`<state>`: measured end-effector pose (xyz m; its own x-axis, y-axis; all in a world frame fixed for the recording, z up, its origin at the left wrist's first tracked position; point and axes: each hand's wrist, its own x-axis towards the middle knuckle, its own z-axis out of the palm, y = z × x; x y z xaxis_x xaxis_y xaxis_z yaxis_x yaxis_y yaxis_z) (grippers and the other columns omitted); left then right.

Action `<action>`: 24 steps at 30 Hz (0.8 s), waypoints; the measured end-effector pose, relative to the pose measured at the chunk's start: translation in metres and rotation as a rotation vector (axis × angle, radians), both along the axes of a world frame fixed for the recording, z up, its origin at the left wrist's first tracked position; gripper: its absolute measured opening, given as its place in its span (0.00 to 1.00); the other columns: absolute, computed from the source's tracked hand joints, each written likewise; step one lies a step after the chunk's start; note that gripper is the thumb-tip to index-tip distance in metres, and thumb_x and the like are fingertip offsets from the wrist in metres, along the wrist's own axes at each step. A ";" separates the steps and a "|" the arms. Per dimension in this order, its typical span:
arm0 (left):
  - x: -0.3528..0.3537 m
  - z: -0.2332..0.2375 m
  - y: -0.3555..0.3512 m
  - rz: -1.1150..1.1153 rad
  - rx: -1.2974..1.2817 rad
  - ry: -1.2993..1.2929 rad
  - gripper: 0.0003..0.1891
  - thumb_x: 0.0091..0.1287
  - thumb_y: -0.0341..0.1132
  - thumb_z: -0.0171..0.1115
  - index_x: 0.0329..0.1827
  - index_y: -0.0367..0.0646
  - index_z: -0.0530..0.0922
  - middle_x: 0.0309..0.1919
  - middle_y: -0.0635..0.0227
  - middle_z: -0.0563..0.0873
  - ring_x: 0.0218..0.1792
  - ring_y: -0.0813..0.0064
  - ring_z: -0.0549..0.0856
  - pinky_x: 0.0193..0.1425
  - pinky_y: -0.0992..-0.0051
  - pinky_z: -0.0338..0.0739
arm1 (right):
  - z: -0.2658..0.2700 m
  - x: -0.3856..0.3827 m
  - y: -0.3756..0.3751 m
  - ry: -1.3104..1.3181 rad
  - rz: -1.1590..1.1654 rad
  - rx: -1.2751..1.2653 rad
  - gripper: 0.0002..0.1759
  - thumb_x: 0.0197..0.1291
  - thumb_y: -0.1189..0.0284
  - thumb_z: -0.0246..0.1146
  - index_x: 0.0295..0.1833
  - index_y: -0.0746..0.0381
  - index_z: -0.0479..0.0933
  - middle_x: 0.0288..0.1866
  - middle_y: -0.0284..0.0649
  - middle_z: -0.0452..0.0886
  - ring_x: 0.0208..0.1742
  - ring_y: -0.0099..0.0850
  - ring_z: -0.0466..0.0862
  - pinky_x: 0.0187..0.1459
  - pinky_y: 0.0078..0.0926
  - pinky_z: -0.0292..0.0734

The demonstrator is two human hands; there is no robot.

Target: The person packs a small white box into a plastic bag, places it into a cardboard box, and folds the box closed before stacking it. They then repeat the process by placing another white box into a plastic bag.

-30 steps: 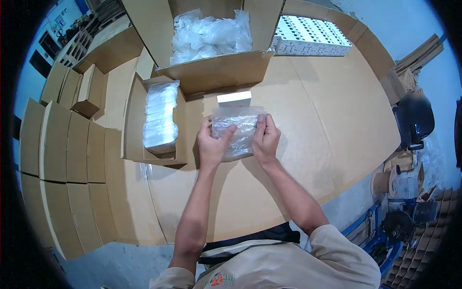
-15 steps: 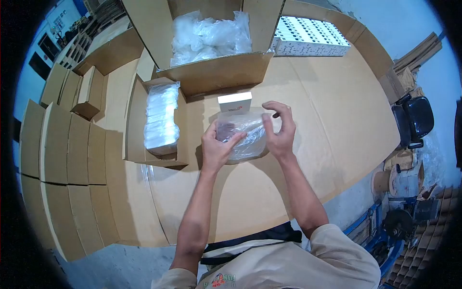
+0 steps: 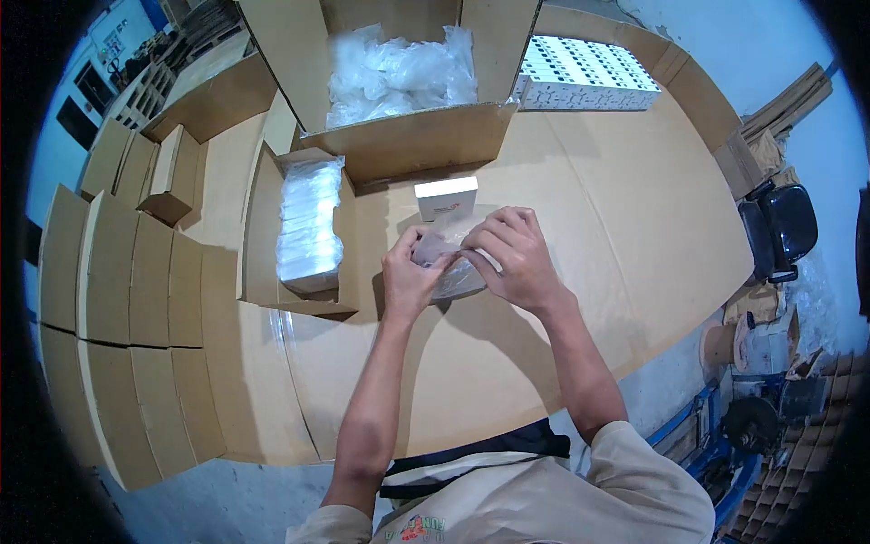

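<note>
A clear plastic bag (image 3: pixel 460 281) is between my two hands above the cardboard-covered table. My left hand (image 3: pixel 412 275) pinches its left side, thumb pointing right. The fingers of my right hand (image 3: pixel 515 258) are closed on the bag's upper edge, close to my left thumb. Just beyond the bag stands a small white box (image 3: pixel 446 197) with faint red print. To the left, an open carton (image 3: pixel 348 238) holds a row of clear-wrapped packets (image 3: pixel 310 222).
A large open carton (image 3: pixel 412 145) at the back holds crumpled clear bags (image 3: pixel 403 72). Printed white boxes (image 3: pixel 587 77) lie at the back right. Brown cartons (image 3: pixel 111 299) line the left side. A black chair (image 3: pixel 784 227) stands beyond the table's right edge.
My right hand has moved left and closed on the bag's edge, next to my left hand. The bag is now gathered and partly covered by my fingers.
</note>
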<state>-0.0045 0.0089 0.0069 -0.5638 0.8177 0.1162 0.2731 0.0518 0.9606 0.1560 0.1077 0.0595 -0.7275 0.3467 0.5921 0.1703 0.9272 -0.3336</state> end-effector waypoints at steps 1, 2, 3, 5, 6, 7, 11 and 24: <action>-0.001 -0.002 0.000 -0.004 -0.006 0.012 0.20 0.56 0.31 0.83 0.47 0.38 0.83 0.38 0.62 0.92 0.41 0.77 0.90 0.46 0.72 0.85 | 0.003 0.000 0.000 -0.019 0.012 -0.013 0.11 0.54 0.75 0.75 0.43 0.57 0.84 0.42 0.34 0.85 0.48 0.36 0.83 0.57 0.39 0.71; -0.001 -0.006 0.001 -0.042 0.017 -0.007 0.20 0.56 0.31 0.83 0.48 0.38 0.83 0.38 0.62 0.92 0.41 0.77 0.90 0.46 0.71 0.85 | 0.006 0.000 0.000 -0.038 0.024 -0.025 0.12 0.54 0.76 0.75 0.44 0.57 0.84 0.40 0.34 0.86 0.46 0.36 0.84 0.57 0.38 0.72; -0.001 -0.008 0.000 -0.080 0.039 -0.025 0.20 0.56 0.31 0.83 0.50 0.38 0.83 0.39 0.62 0.93 0.42 0.76 0.91 0.47 0.71 0.85 | 0.009 -0.001 0.000 -0.051 0.043 -0.053 0.11 0.55 0.76 0.74 0.45 0.58 0.84 0.41 0.35 0.86 0.46 0.37 0.84 0.56 0.38 0.73; -0.001 -0.011 -0.001 -0.136 0.055 -0.016 0.22 0.56 0.31 0.82 0.53 0.39 0.84 0.41 0.61 0.93 0.43 0.75 0.91 0.48 0.70 0.85 | 0.013 -0.003 0.000 -0.078 0.080 -0.109 0.11 0.57 0.75 0.73 0.46 0.60 0.84 0.42 0.38 0.87 0.46 0.39 0.85 0.55 0.38 0.75; 0.001 -0.006 -0.002 -0.154 0.049 0.010 0.24 0.56 0.30 0.82 0.56 0.40 0.84 0.42 0.61 0.93 0.45 0.74 0.91 0.49 0.70 0.85 | 0.012 -0.004 0.003 -0.118 0.089 -0.116 0.11 0.57 0.75 0.72 0.47 0.60 0.84 0.43 0.40 0.87 0.47 0.41 0.86 0.53 0.39 0.76; 0.003 -0.001 -0.002 -0.174 0.043 0.037 0.25 0.56 0.30 0.82 0.58 0.41 0.84 0.43 0.60 0.93 0.46 0.74 0.91 0.51 0.69 0.86 | 0.011 -0.005 0.008 -0.157 0.098 -0.123 0.11 0.58 0.75 0.72 0.47 0.60 0.84 0.45 0.41 0.88 0.48 0.42 0.86 0.52 0.41 0.77; 0.006 0.015 -0.003 -0.186 0.099 0.035 0.31 0.55 0.28 0.81 0.65 0.43 0.83 0.50 0.59 0.93 0.52 0.70 0.91 0.58 0.67 0.85 | 0.014 -0.011 0.009 -0.157 0.125 -0.253 0.11 0.59 0.74 0.71 0.48 0.61 0.83 0.48 0.47 0.88 0.47 0.48 0.87 0.46 0.45 0.81; -0.002 0.006 -0.002 -0.207 0.109 -0.057 0.36 0.54 0.24 0.81 0.69 0.46 0.79 0.55 0.60 0.90 0.55 0.69 0.89 0.60 0.67 0.84 | 0.016 -0.023 0.009 -0.233 0.094 -0.320 0.11 0.60 0.66 0.71 0.45 0.60 0.84 0.36 0.48 0.89 0.39 0.49 0.89 0.41 0.46 0.84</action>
